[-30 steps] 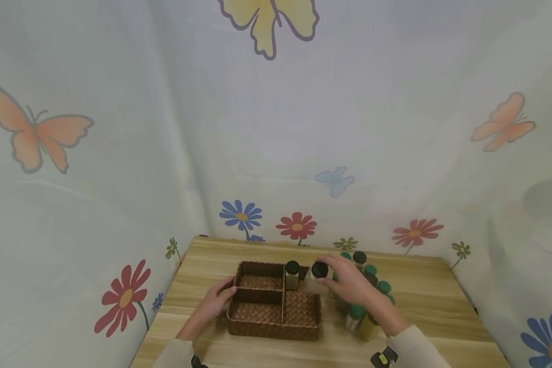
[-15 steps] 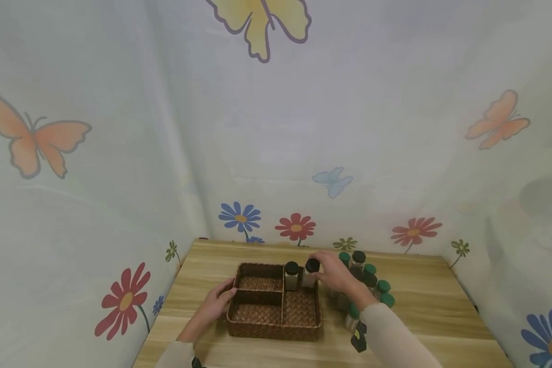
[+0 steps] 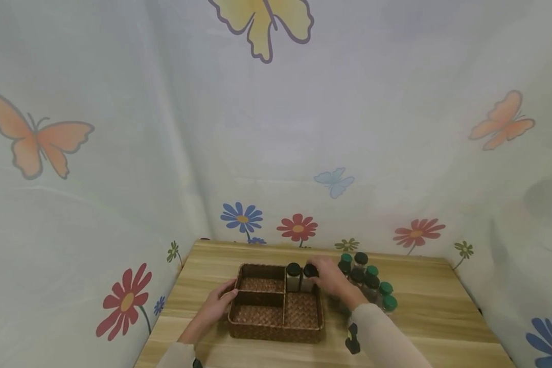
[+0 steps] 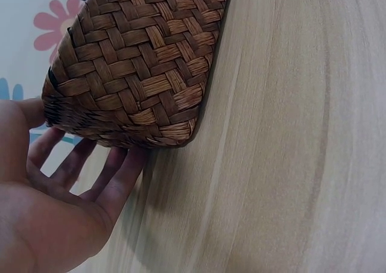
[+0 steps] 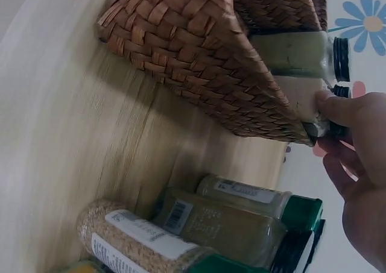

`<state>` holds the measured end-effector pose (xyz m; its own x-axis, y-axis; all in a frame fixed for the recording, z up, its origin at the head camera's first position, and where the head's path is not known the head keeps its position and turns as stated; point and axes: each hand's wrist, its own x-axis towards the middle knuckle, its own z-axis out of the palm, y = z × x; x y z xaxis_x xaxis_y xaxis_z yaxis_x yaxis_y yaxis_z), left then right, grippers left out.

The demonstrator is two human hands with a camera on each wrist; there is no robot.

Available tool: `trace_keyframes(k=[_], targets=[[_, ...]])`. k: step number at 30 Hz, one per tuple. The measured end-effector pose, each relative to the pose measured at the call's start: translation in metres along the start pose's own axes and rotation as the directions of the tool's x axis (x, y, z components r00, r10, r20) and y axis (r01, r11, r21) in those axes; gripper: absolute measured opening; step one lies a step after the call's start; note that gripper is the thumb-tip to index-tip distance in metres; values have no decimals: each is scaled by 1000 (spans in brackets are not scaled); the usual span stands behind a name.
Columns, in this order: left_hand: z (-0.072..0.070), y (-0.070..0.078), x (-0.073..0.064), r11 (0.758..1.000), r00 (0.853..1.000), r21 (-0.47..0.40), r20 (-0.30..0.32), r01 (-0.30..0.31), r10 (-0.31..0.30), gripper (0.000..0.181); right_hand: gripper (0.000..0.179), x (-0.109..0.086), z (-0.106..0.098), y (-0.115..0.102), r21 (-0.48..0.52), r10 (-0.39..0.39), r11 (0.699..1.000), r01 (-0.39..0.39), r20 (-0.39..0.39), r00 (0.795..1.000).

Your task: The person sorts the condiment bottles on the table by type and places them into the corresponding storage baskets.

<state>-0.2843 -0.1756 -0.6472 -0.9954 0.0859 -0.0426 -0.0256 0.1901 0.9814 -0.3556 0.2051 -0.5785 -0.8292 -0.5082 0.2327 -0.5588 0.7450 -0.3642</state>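
A brown woven basket (image 3: 276,333) with three compartments stands on the table. At its left side my left hand (image 3: 213,305) holds it, thumb at the rim and fingertips against the outer wall (image 4: 136,62). My right hand (image 3: 330,277) pinches a pale-filled spice jar (image 5: 294,95) near its black lid (image 3: 310,270). This jar stands upright in the far right corner of the basket's right compartment. Close on its left is another black-lidded spice jar (image 3: 293,280), whose contents look greenish in the right wrist view. The right fingers partly cover the pinched jar.
Several spice jars (image 3: 371,282) with green or black lids crowd the table right of the basket, partly behind my right forearm. One green-lidded jar (image 5: 145,240) holds tan grains. A patterned curtain (image 3: 276,153) hangs behind the wooden table (image 3: 432,306).
My right hand has carried the pale jar leftward and down into the basket's right compartment, beside the other black-lidded jar. My left hand stays at the basket's left side.
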Motion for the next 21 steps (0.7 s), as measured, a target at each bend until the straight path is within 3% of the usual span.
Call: trace_keyframes(k=[5, 12, 21], targets=[[1, 0, 1, 998, 1000, -55, 0, 19, -19, 51, 40, 2, 5, 2, 26, 8, 1000, -8, -20, 1000], [2, -1, 0, 999, 1000, -52, -13, 14, -15, 52, 42, 2, 4, 0, 13, 40, 999, -40, 11, 999], [0, -3, 2, 997, 999, -69, 36, 32, -30, 54, 39, 1, 4, 0, 4, 39, 999, -39, 15, 999]])
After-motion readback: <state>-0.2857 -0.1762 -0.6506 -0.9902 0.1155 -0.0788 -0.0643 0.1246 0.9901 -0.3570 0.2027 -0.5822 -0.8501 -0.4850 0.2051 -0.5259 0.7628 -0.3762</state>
